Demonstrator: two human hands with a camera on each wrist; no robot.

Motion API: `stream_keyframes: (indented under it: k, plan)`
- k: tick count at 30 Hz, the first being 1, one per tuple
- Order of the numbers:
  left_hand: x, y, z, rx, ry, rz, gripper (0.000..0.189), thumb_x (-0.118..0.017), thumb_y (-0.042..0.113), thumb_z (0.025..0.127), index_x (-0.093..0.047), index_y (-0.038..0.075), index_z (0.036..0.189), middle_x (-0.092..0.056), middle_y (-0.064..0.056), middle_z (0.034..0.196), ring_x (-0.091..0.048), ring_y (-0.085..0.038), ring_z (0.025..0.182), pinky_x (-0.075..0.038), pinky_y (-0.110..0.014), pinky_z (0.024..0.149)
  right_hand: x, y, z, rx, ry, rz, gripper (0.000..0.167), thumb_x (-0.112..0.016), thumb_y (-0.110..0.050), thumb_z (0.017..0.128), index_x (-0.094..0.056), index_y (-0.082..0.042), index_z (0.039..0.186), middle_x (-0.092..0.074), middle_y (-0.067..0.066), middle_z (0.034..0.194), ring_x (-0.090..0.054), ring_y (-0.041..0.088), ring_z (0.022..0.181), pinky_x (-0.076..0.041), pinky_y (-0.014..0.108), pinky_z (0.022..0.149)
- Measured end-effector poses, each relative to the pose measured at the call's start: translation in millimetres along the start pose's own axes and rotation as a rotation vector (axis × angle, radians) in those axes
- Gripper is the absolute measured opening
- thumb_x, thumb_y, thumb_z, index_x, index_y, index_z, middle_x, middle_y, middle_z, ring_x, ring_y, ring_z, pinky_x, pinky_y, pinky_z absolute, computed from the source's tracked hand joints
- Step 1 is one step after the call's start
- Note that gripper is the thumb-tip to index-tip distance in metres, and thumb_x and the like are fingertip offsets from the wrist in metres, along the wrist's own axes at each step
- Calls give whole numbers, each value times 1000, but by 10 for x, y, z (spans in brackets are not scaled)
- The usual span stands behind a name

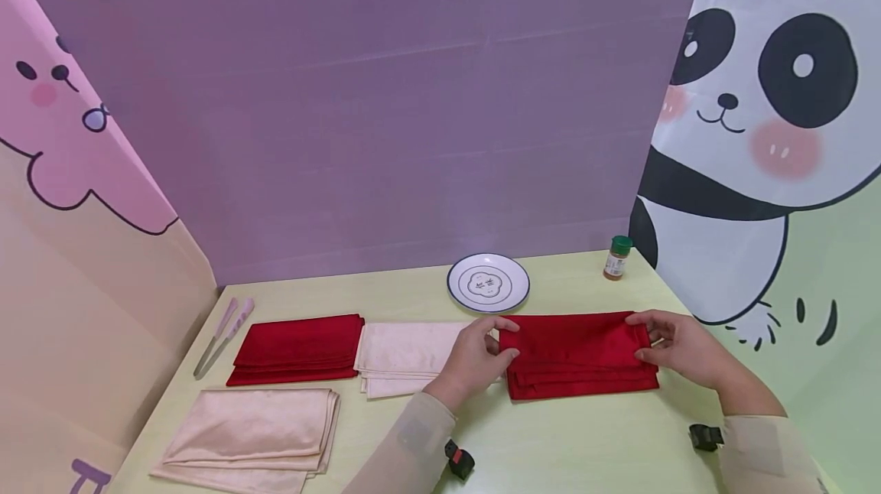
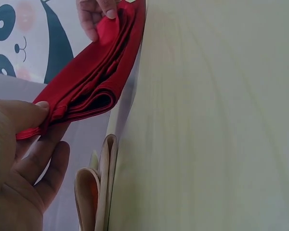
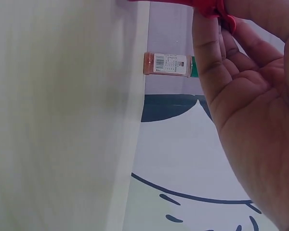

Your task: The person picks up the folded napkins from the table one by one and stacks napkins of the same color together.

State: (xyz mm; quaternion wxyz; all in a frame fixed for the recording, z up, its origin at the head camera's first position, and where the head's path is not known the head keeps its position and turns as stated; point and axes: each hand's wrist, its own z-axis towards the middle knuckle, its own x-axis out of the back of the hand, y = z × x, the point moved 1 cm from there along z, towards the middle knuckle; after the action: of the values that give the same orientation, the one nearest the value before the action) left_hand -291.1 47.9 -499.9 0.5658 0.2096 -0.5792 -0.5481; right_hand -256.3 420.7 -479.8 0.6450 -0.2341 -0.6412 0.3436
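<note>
A folded red cloth [image 1: 578,349] is stretched between both hands at the right of the table. My left hand [image 1: 479,352] pinches its left edge between thumb and fingers; in the left wrist view the layered red cloth [image 2: 86,89] shows its folds, with the left thumb on top. At the opposite end, my right hand [image 1: 677,345] pinches the right edge. In the right wrist view only a strip of the red cloth [image 3: 209,6] shows at the top, between the right hand's [image 3: 250,86] thumb and fingers. A folded white cloth [image 1: 406,349] lies just left, partly hidden by the left hand.
Another folded red cloth [image 1: 296,349] and a folded beige cloth [image 1: 255,433] lie on the left. Tongs [image 1: 223,337] rest near the left edge. A white plate [image 1: 489,283] sits behind the held cloth, and a green-capped jar [image 1: 616,258] stands at the back right corner.
</note>
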Motion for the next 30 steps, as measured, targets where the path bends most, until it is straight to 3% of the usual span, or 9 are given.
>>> stream_keyframes:
  k: [7,15,24,30]
  plan:
    - [30,35,-16,-38,7,3,36,-80,6,92,-70,22,123,-65,-7,109,-61,-4,73,-55,-22,65,6,-11,0,13,16,-18,52,-85,-4,85,-65,-2,133,-65,15,115,-61,26,94,-59,29,70]
    - [63,-8,-19,-91,11,9,38,-80,8,93,-69,24,125,-63,-1,104,-61,-4,73,-55,-22,65,11,-43,3,-6,30,-12,50,-85,-6,87,-66,-3,133,-67,14,110,-63,24,91,-59,30,67]
    - [164,-10,-48,-64,35,-1,39,-80,7,93,-70,26,125,-63,4,100,-60,-6,70,-55,-23,62,2,-108,47,5,42,-12,49,-84,-9,89,-66,-6,134,-69,14,112,-65,26,93,-60,30,71]
    - [220,-4,-64,-62,42,-19,41,-80,8,93,-69,29,126,-61,9,109,-62,-7,75,-57,-24,66,-21,-159,82,-12,39,1,49,-84,-11,89,-66,-6,134,-67,16,118,-64,28,97,-60,31,69]
